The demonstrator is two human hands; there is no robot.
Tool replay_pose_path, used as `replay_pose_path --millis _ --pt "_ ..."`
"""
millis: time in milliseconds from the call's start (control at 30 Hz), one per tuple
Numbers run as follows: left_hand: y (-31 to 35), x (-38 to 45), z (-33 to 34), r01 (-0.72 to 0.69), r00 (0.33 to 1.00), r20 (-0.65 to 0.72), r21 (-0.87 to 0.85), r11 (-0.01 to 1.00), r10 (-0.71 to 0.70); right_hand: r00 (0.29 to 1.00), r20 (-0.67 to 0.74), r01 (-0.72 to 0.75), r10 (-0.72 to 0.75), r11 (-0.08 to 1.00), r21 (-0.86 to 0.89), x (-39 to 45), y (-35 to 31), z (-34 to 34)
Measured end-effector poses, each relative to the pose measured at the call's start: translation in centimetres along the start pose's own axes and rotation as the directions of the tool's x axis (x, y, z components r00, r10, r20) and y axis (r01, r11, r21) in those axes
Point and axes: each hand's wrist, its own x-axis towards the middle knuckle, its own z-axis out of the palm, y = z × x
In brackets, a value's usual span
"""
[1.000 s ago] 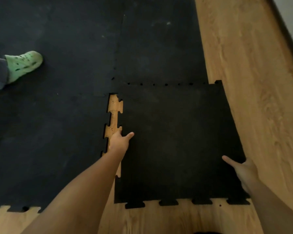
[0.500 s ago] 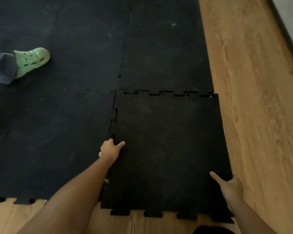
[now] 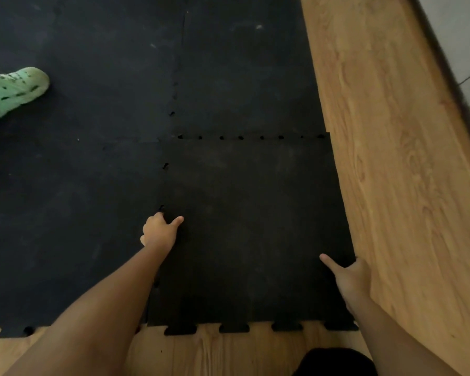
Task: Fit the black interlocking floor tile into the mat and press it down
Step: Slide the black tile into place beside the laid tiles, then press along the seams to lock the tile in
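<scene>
The black interlocking floor tile (image 3: 255,226) lies at the near right corner of the black mat (image 3: 92,158). Its far and left edges meet the neighbouring tiles, with small gaps showing along both seams. Its toothed near edge sticks out over the wooden floor. My left hand (image 3: 159,232) grips the tile's left edge at the seam, thumb on top and fingers curled at the joint. My right hand (image 3: 347,275) holds the tile's right edge near the near corner, thumb lying on the tile's top.
Wooden floor (image 3: 391,185) runs along the right and near sides of the mat. Someone's foot in a light green clog (image 3: 14,90) stands on the mat at the far left. A grey wall base (image 3: 461,36) lies at the far right.
The tile slid left and away into the mat; the strip of wood along its left edge is now covered. Both hands moved with it and kept their hold on the edges.
</scene>
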Motion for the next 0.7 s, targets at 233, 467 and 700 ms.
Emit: replay_pose_path --millis 233,467,700 --pt "0.7 0.4 -1.3 0.009 0.992 0.125 0.147 0.989 -0.028 1.0 -0.005 0.023 -0.025 0.977 -0.211 -0.1 -0.3 -0.3" --pt "0.8 -2.0 -1.1 -0.113 0.993 -0.03 0.101 0.988 0.117 0.969 -0.187 0.099 -0.164 0.943 -0.317 -1.3 -0.3 0.8" --pt "3.4 0.4 -2.1 -0.407 0.896 -0.01 0.38 0.831 0.443 0.776 0.074 0.563 -0.627 0.633 -0.531 -0.7 -8.5 4.6"
